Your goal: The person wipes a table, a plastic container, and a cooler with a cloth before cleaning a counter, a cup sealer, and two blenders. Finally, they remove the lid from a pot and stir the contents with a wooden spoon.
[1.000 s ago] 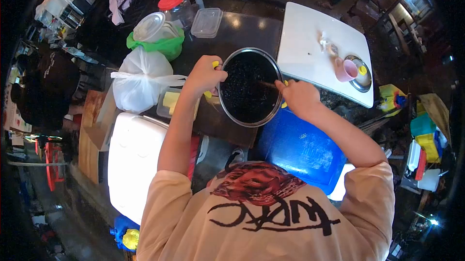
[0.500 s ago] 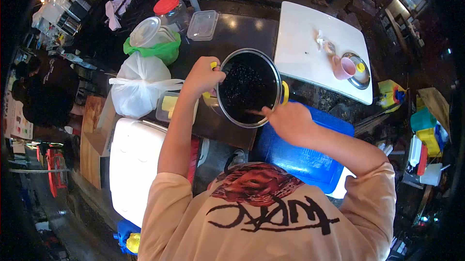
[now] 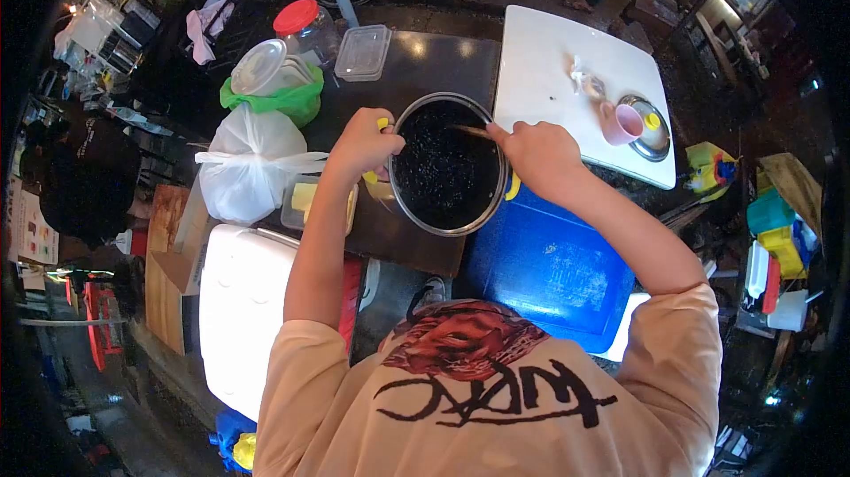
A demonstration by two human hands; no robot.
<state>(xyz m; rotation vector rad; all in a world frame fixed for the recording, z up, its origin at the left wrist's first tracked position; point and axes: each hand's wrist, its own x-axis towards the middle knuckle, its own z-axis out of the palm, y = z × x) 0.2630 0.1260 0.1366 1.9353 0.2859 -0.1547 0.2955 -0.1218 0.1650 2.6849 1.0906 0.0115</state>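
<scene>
A round metal pot [image 3: 445,233] with yellow handles is tilted toward me over the dark table, full of dark, glistening small pieces [image 3: 443,178]. My left hand [image 3: 366,146] is closed around the yellow handle on its left side. In my right hand [image 3: 542,155], above the right rim, is a thin wooden-handled utensil [image 3: 471,131]. It reaches into the pot, and its far end is hidden in the dark contents.
Left on the dark table [image 3: 425,57] are a knotted white plastic bag [image 3: 252,163], a container with yellow pieces [image 3: 304,196], a clear lid [image 3: 363,52] and a red-lidded jar [image 3: 297,17]. A pink cup [image 3: 622,125] stands on the white table. Nearby is a blue bin [image 3: 549,273].
My right hand has moved up along the pot's right rim, swinging the utensil from the near side to the far side of the contents. My left hand keeps its hold.
</scene>
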